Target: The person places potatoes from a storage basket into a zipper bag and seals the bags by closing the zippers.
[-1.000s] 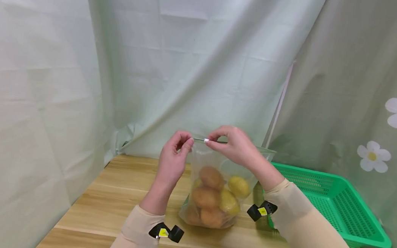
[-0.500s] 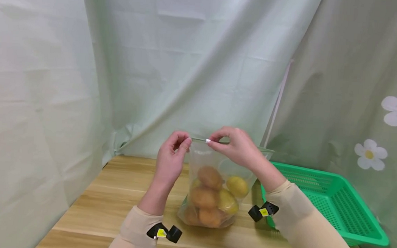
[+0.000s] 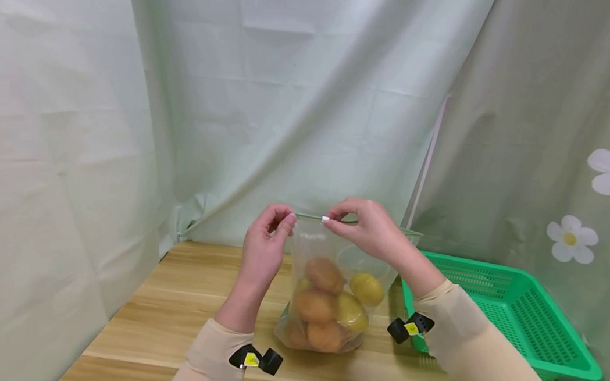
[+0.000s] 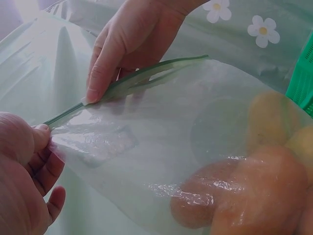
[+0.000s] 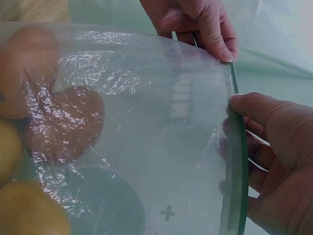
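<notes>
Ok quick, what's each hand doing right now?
Left hand: pinching the bag's zip strip at its corner.
Right hand: pinching the same strip further along.

Both hands raised, left hand [image 3: 263, 248] and right hand [image 3: 371, 228] pinching (fingertips close together).

1. Setting: you are working in a staged recording booth, not a lived-in room.
2. Backdrop: pale green cloth [image 3: 300, 97] hangs in creases on all sides of you, hiding the walls.
3. Decoration: printed white daisies [image 3: 572, 239] mark the right-hand drape.
4. Surface: a small wooden table [image 3: 171, 316] stands before you.
5. Props: a green plastic basket [image 3: 512, 314] sits on it.
</notes>
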`<state>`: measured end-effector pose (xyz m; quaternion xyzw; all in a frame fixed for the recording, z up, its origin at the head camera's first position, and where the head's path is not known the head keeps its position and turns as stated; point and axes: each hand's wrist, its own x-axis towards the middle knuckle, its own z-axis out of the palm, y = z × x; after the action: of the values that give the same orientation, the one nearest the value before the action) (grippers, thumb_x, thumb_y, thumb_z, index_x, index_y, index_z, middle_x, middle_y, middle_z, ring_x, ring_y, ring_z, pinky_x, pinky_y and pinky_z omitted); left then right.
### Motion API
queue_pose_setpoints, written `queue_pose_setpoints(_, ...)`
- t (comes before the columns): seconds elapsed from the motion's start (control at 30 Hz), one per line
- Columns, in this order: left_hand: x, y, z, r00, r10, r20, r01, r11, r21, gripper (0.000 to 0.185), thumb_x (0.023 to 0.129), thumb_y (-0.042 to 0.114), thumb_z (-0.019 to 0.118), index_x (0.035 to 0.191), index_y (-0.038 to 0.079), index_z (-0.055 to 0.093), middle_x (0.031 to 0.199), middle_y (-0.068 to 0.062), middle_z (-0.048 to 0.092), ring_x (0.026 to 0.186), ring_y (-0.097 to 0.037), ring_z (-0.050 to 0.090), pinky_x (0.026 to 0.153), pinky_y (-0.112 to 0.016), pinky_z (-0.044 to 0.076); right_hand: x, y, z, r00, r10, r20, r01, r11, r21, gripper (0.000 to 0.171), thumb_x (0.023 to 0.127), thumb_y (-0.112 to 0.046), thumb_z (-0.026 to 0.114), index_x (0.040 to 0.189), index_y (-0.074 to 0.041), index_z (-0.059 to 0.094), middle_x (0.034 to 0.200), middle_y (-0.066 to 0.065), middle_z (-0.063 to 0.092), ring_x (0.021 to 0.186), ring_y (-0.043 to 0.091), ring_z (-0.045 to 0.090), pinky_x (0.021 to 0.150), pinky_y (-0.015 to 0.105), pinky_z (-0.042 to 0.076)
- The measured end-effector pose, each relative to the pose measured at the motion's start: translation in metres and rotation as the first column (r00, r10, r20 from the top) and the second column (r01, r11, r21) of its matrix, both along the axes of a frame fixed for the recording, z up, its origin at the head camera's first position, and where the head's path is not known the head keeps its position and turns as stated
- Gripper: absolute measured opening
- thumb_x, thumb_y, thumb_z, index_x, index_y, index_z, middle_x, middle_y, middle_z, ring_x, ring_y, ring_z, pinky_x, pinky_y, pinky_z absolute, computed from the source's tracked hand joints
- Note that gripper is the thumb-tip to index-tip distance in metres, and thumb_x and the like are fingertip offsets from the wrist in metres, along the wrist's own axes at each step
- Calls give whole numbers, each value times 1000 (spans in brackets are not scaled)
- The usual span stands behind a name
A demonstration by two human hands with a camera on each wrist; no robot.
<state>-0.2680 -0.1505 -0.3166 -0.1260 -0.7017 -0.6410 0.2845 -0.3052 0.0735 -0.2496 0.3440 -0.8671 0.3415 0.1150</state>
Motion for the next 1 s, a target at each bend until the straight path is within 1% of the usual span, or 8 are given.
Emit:
queue_pose_setpoints(0.27,-1,-1,2,1000,3,-8,-3,1000,2,9,110,16,70,109,7,72,99,-9,65,93,-25,62,83,-31,52,0,4,2,1000,16,4,-16,1000,-2,10,103,-20,81,110,-14,86,105,-4,78,102,18,72,90,45,60)
queue_pose_setpoints(0.5,-2,4,5,999,-36,-26,37,999,11,10,110,15,70,109,5,72,99,-13,64,91,-27,62,82,-31,51,1,15,1,1000,-10,19,10,1000,3,11,103,-20,81,111,-15,85,106,-4,77,102,17,70,93,46,59)
queue_pose_setpoints(0.7,-2,3,4,1000,-16,-20,16,1000,14,10,109,15,70,109,5,72,99,-12,65,91,-26,62,81,-29,51,-1,17,-2,1000,1,3,-1,1000,-3,11,103,-20,81,111,-15,85,105,-4,77,101,17,71,93,46,59)
queue_pose_setpoints(1.0,-2,-3,3,1000,-28,-9,28,999,27,10,110,16,69,110,6,72,100,-10,64,92,-26,62,83,-31,52,0,18,-2,1000,-20,14,20,1000,6,10,103,-21,81,110,-15,85,107,-4,77,103,17,70,93,46,59)
